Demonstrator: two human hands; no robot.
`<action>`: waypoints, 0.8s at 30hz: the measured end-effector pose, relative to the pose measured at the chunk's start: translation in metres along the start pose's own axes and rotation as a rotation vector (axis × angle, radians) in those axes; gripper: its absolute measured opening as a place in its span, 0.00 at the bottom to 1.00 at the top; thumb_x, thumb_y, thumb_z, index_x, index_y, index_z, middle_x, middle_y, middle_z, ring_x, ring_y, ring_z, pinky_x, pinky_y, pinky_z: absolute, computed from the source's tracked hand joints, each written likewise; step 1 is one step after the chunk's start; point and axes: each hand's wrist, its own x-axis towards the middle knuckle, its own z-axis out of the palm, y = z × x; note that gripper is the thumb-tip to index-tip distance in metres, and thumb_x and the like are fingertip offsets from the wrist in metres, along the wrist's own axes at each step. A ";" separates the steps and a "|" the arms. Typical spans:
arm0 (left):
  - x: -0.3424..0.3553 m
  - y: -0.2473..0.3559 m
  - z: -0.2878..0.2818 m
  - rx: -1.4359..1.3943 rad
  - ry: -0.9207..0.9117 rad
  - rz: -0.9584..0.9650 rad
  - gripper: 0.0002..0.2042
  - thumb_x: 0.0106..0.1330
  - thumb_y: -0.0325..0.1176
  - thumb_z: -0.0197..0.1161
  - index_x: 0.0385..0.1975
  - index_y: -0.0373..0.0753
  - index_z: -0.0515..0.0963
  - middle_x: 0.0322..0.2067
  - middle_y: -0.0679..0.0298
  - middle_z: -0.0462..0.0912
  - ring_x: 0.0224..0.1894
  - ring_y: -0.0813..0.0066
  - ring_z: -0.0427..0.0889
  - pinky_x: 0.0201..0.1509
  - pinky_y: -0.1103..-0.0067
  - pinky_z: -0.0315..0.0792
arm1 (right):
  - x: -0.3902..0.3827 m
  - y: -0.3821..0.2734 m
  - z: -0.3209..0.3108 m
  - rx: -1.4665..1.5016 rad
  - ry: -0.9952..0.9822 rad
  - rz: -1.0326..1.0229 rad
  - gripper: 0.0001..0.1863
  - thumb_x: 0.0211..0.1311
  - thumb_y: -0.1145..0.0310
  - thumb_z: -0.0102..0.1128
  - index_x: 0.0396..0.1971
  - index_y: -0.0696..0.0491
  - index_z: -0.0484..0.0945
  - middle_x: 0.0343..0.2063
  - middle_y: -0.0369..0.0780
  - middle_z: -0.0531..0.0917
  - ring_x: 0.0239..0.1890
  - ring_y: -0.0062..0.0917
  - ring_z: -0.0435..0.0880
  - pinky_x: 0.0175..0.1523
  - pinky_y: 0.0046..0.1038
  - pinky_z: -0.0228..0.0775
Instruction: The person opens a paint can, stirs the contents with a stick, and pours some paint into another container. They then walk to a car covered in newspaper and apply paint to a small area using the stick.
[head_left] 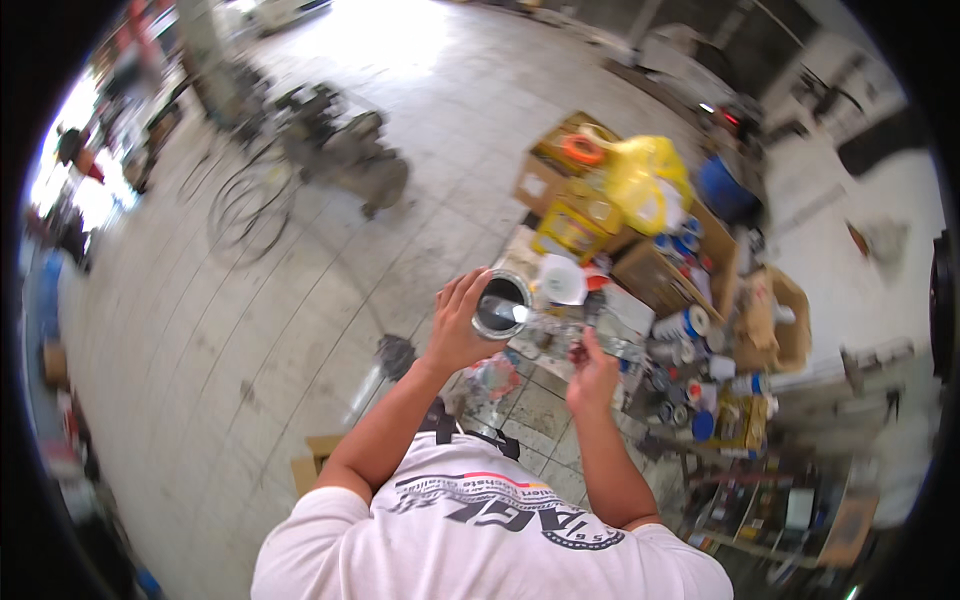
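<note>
My left hand [458,328] is wrapped round the side of an open metal can [482,322], whose round mouth faces up. The can's inside is dark, with a bright patch across its lower part that may be a reflection. To the right, my right hand [594,376] is closed over the cluttered work table, with thumb and fingers together. Whatever it may hold is blurred and too small to name. Just beyond the hands, a white bowl-like container [562,280] lies on the table beside a red-orange item [596,277].
Cardboard boxes [640,270] and a yellow plastic bag [648,175] crowd the table's far side. Several cans [682,325] stand to the right. A greasy engine-like machine part [350,150] and coiled cable [245,215] lie on the tiled floor [300,330] at the left.
</note>
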 end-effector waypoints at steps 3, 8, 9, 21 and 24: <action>-0.019 -0.028 -0.058 0.057 0.076 -0.086 0.58 0.36 0.38 0.88 0.76 0.40 0.65 0.69 0.51 0.76 0.70 0.46 0.74 0.75 0.56 0.65 | -0.022 0.003 0.050 0.114 -0.142 0.074 0.12 0.75 0.65 0.69 0.40 0.60 0.88 0.31 0.37 0.87 0.31 0.21 0.81 0.40 0.27 0.71; -0.045 -0.083 -0.122 0.011 0.189 -0.220 0.59 0.39 0.35 0.88 0.78 0.40 0.61 0.70 0.50 0.75 0.71 0.47 0.74 0.75 0.60 0.69 | -0.043 0.042 0.137 0.117 -0.291 0.080 0.13 0.76 0.66 0.67 0.44 0.63 0.87 0.32 0.37 0.86 0.32 0.22 0.81 0.42 0.28 0.72; -0.047 -0.099 -0.136 -0.002 0.218 -0.237 0.59 0.40 0.35 0.88 0.78 0.40 0.61 0.70 0.50 0.75 0.71 0.47 0.74 0.75 0.60 0.69 | -0.042 0.053 0.159 0.071 -0.307 0.089 0.13 0.76 0.66 0.67 0.44 0.63 0.87 0.32 0.37 0.86 0.32 0.22 0.81 0.42 0.28 0.72; -0.032 -0.325 -0.425 0.096 0.182 -0.245 0.55 0.41 0.35 0.84 0.76 0.38 0.64 0.71 0.48 0.71 0.72 0.42 0.71 0.76 0.56 0.67 | -0.119 0.229 0.565 -0.915 -1.255 -0.580 0.09 0.69 0.62 0.71 0.36 0.52 0.92 0.31 0.43 0.91 0.31 0.36 0.89 0.38 0.36 0.76; -0.025 -0.368 -0.526 0.189 0.194 -0.235 0.53 0.43 0.35 0.83 0.75 0.38 0.65 0.70 0.48 0.72 0.71 0.42 0.72 0.76 0.56 0.67 | -0.164 0.244 0.696 -0.987 -1.334 -1.117 0.07 0.67 0.65 0.73 0.40 0.50 0.92 0.31 0.41 0.88 0.32 0.33 0.84 0.36 0.30 0.71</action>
